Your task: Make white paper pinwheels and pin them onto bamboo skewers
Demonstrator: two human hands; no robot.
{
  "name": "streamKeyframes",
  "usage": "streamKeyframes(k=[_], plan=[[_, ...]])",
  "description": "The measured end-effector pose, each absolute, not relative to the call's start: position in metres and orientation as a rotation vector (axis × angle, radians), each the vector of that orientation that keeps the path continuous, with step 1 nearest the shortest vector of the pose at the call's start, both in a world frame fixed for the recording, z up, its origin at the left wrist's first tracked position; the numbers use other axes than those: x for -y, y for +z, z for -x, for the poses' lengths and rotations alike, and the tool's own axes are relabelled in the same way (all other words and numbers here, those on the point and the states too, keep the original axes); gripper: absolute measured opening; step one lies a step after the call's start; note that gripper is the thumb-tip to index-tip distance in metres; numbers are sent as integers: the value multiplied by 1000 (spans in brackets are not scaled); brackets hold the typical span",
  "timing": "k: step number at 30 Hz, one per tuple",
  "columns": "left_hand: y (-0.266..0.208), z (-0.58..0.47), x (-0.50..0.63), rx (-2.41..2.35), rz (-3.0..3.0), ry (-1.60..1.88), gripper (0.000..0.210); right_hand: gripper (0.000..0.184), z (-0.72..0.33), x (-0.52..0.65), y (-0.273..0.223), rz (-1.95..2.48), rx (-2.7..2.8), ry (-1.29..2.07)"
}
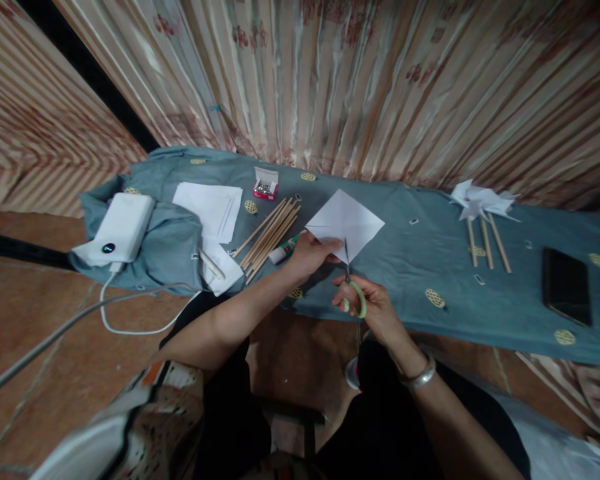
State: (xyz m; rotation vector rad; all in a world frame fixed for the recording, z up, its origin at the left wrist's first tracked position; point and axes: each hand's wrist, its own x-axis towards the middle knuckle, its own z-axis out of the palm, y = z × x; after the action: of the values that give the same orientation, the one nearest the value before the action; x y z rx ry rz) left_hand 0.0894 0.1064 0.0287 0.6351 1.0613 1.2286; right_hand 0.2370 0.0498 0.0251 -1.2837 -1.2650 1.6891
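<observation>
A square of white paper (344,217) with fold lines is held up, one corner pointing toward me. My left hand (313,255) pinches its near left edge, thumb on top. Scissors with pale green handles (362,300) are in my right hand (367,303), fingers through the loops. Their blades lie at the paper's near corner, pointing inward along it. A slit shows at the paper's left corner. Just behind my left hand lies a green and white tube (284,249), partly covered by the hand.
Wooden sticks (270,240) lie left of the tube, with a small red box of metal pins (265,185) behind them. Paper sheets (213,207) and a white power bank (125,227) with a cable are further left. Paper pinwheels on sticks (480,200) and a black phone (566,287) lie right.
</observation>
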Motion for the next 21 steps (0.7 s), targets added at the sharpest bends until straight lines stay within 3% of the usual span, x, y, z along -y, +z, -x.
streamKeyframes(k=[12,17,21], plan=[[33,-70,-117,-1110,-702,1390,15,49,-250,-47,30,1264,1330,1687],[27,-72,-118,-1136,-878,1389,10,47,-262,-56,26,1314,1177,1453],[18,-74,-116,-1173,-1157,1183,17,47,-273,-71,29,1343,1015,1228]])
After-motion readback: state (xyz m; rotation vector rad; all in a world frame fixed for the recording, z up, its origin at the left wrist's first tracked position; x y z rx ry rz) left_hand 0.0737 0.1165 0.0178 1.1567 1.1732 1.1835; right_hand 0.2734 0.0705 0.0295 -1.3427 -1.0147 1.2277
